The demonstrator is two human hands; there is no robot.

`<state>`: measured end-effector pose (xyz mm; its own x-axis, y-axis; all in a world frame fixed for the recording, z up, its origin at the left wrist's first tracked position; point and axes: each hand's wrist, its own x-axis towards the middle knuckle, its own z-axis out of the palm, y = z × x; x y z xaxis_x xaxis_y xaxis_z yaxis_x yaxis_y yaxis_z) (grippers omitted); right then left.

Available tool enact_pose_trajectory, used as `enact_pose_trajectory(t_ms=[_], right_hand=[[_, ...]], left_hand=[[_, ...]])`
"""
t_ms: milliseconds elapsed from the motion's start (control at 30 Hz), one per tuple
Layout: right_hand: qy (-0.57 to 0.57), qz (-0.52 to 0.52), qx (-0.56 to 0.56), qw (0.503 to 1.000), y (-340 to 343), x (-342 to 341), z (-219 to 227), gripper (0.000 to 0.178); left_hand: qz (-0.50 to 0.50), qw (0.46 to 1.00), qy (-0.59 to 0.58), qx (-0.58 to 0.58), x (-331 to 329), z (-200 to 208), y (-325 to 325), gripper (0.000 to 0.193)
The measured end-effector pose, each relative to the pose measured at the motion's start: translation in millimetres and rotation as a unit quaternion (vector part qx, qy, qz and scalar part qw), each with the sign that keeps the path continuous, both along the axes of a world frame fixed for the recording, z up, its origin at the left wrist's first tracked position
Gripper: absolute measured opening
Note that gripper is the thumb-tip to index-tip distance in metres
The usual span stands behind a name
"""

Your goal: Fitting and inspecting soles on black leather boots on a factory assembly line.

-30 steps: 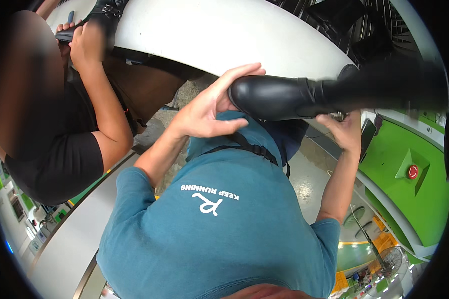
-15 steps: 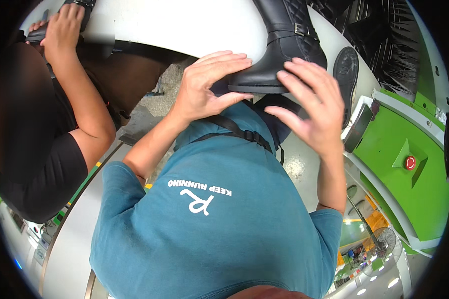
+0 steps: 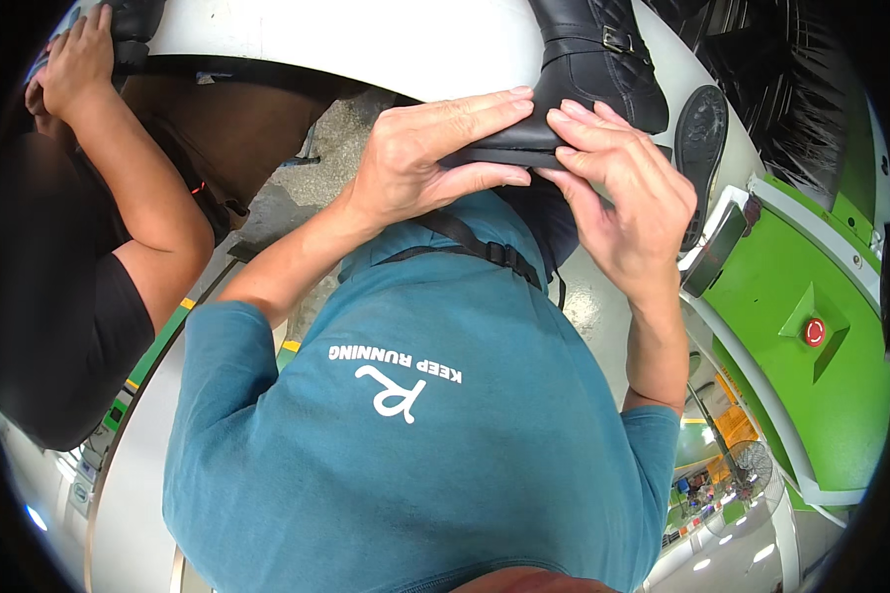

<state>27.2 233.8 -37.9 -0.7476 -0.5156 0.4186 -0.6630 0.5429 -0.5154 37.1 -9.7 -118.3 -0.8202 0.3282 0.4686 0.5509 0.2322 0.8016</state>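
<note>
Boot: a black boot, smooth and softly glossy at the toe, is at the near edge of the white table, its shaft reaching away over the top; whether it rests its weight there I can't tell.
Boot detail: stitched, quilted panels pattern the shaft, and a thin strap with a square metal buckle wraps the ankle.
My left hand: the left hand grasps the toe end, long fingers flat along the top, thumb beneath the sole edge.
My right hand: the right hand grasps the forefoot, curved fingers on the smooth upper, thumb pressed low by the sole.
Loose-looking shape: a long, rounded black sole with a rough face, at the table's right end.
Machine: a flat green panel with a round red button, right of the table.
Neighbour: a co-worker's hand beside dark footwear, at the table's left end.
</note>
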Motion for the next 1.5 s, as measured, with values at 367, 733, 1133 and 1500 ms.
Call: enact_pose_trajectory(t_ms=[367, 733, 1133, 1500], right_hand=[[-0.193, -0.047, -0.071, 0.978, 1, -25, 14, 0.039], [-0.447, -0.208, -0.122, 0.862, 76, -76, -40, 0.087], [0.086, -0.073, 0.038, 0.993, 48, -16, 103, 0.056], [-0.047, -0.191, -0.412, 0.89, 62, -37, -19, 0.071]], left_hand=[[0.006, 0.998, -0.056, 0.031, -2, 9, -1, 0.053], [-0.027, 0.998, -0.056, -0.001, -8, 4, -3, 0.057], [-0.045, 0.903, 0.311, -0.293, -66, 210, 47, 0.079], [-0.116, 0.841, 0.216, -0.482, -111, 225, 62, 0.053]])
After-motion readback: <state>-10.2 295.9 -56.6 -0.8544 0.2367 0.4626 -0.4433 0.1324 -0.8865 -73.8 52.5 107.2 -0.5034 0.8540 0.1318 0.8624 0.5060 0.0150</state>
